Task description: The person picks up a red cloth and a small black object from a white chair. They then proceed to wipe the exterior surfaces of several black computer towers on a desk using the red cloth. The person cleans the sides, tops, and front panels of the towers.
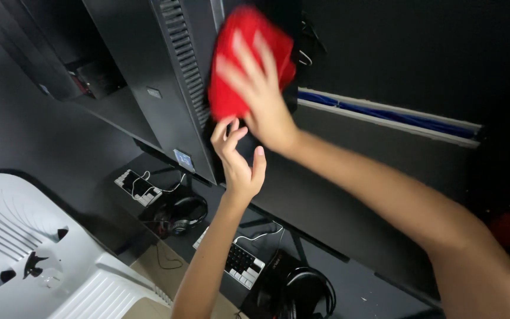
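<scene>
Pressing a red cloth (240, 62) flat against the back of a black monitor (149, 77), my right hand (261, 97) lies spread over it, fingers extended, the cloth held under the palm rather than pinched; the hand is blurred. My left hand (237, 159) sits just below, at the monitor's lower edge, its grip open, fingers curled loosely, holding nothing that I can see. The cloth is high on the rear panel, beside the vent slots. Below, on the dark surface (349, 289), I note a small keyboard (240, 266) with a black headset (305, 292) beside it, and further left a second keyboard (138, 187) next to another headset (178, 215). A white chair back (42, 254) stands at lower left.
</scene>
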